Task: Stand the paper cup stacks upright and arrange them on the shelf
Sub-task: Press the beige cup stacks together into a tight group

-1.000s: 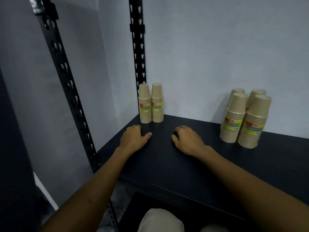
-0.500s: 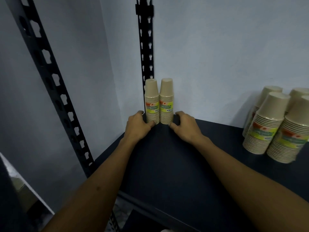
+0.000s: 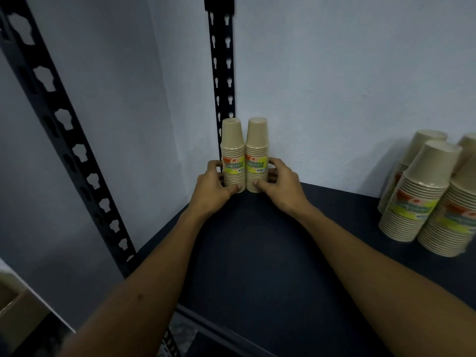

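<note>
Both of my hands are out at twelve o'clock, deep in the back left corner of the shelf (image 3: 257,253). My left hand (image 3: 210,188) curls round the base of the left cup stack (image 3: 233,155), thumb across its front near the bottom, fingertips wrapped round its far side. My right hand (image 3: 279,182) does the same on the right cup stack (image 3: 257,154), thumb on the front low down, fingers round the outside. So each hand grips its own stack, and the two stacks sit between my hands, touching each other side by side.

Both stacks stand upright, long axis vertical, cups upside down with the closed bottoms on top. They are hard against the black slotted post (image 3: 222,73) and near the wall. Neither hand is nearer; they are level. I judge that any nudge I give them next has to be a squeeze inward or a push toward twelve, kept low, since tall narrow stacks would tip if pushed high.

Each carries a yellow-green label with an orange patch above; I can read "DISPOSABLE TABLEWARE" and see a small barcode, nothing finer.

Off at two o'clock, well apart from my hands, another group of cup stacks (image 3: 422,191) stands with the same kind of label, its print blurred.
</note>
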{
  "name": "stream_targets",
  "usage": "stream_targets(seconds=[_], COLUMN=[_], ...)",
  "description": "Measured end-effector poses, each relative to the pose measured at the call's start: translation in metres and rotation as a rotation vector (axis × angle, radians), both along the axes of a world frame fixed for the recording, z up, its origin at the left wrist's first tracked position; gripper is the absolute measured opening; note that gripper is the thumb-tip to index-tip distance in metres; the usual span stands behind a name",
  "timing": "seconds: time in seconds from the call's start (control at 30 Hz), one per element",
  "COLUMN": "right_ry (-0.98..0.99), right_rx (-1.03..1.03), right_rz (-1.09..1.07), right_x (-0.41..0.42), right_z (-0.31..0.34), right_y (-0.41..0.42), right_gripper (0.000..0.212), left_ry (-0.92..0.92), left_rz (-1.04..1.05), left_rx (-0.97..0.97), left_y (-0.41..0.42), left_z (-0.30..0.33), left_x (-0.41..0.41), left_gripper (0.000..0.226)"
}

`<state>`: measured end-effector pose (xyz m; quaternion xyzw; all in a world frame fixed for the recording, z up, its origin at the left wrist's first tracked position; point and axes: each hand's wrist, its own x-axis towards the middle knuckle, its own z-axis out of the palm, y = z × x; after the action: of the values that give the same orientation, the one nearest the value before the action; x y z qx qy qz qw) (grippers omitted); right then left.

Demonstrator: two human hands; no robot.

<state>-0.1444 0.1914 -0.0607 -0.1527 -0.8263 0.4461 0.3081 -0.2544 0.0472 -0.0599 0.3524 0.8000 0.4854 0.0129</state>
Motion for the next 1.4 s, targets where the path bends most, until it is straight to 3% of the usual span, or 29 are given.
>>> stream_targets(seconds=[0.57, 0.97, 1.4], right_ry=[0.016, -0.008, 0.017], right_rx=[-0.065, -0.017, -0.021], right_rz=[-0.060, -0.150, -0.317], right_x=[0.084, 0.178, 0.275], right_z=[-0.001, 0.000, -0.001], right_y=[-0.027, -0.033, -0.020], right_gripper=[0.056, 0.059, 0.058], left_ry=[-0.084, -0.204, -0.209], left_rz=[-0.141, -0.295, -0.526], left_rx=[0.105, 0.100, 0.043], left_y=[-0.018, -0.011, 0.030], left_z=[-0.001, -0.001, 0.001], left_x=[0.061, 0.126, 0.194], left_gripper=[0.057, 0.055, 0.055])
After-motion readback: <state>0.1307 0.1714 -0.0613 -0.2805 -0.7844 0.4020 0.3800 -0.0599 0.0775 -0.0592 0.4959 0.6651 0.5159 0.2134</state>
